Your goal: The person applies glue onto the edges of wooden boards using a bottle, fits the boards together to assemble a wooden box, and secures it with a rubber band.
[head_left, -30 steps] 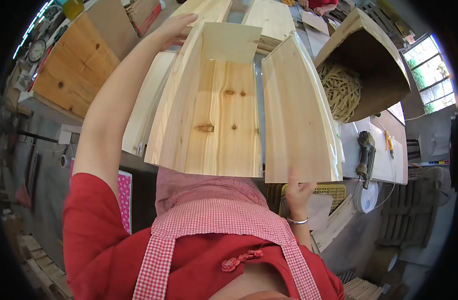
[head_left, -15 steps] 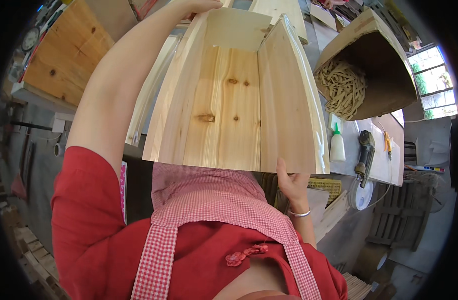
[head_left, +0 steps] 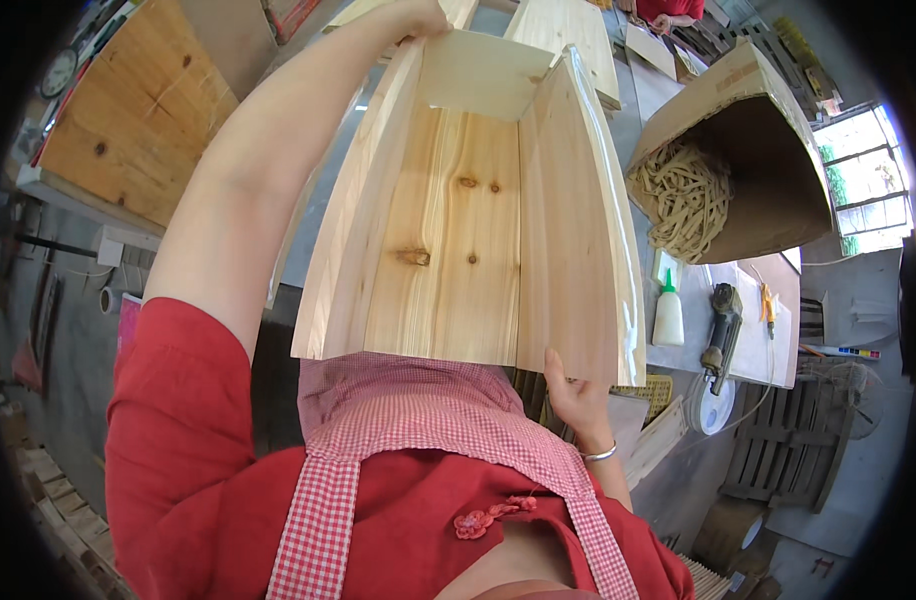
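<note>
Between my hands is a long pale wooden box, open on top, with a knotty bottom board, two side walls and a pale panel at its far end. The near end shows no wall. My left hand reaches over to the far left corner and grips the edge there; most of its fingers are hidden behind the wood. At the near right corner my right hand holds the box from below, its thumb up against the edge. A shiny clear strip runs along the top of the right wall.
To the right, a cardboard box lies on its side with tan strips inside. Nearby on the table are a green-tipped white bottle, a black power tool and an orange-handled tool. Wooden boards lie beyond; a co-worker's hand shows.
The wooden box has come a little closer to me, with both hands still on it. More of the far table and the co-worker has come into view.
</note>
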Action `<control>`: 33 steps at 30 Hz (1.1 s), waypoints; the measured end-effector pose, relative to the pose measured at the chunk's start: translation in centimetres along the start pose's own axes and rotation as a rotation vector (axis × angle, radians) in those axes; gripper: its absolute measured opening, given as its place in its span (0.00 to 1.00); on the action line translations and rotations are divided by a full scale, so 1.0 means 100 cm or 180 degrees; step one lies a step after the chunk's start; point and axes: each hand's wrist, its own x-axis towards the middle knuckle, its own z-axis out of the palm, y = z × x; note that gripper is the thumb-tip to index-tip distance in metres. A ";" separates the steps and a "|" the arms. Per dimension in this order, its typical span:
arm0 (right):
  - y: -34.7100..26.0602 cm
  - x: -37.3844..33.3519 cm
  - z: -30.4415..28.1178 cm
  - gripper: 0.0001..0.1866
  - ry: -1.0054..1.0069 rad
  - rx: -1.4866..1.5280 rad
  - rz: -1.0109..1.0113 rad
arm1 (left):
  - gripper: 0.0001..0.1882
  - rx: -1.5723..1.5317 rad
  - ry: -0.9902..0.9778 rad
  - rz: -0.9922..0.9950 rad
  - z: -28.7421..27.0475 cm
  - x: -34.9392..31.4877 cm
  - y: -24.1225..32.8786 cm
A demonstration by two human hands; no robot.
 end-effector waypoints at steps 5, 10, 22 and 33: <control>-0.003 -0.001 0.003 0.15 0.0029 0.0182 0.0012 | 0.20 0.0189 0.0119 0.0079 -0.006 -0.006 0.001; 0.004 -0.006 -0.001 0.17 -0.0301 -0.0098 -0.0109 | 0.17 -0.0534 0.0181 0.0324 -0.017 -0.038 0.009; 0.011 0.009 0.004 0.17 -0.0461 -0.0280 -0.0431 | 0.13 -0.0659 0.0171 0.0178 -0.021 -0.033 0.014; -0.020 -0.005 -0.008 0.21 -0.0255 -0.0196 -0.0051 | 0.25 -0.0292 -0.0234 0.0210 -0.023 -0.066 0.029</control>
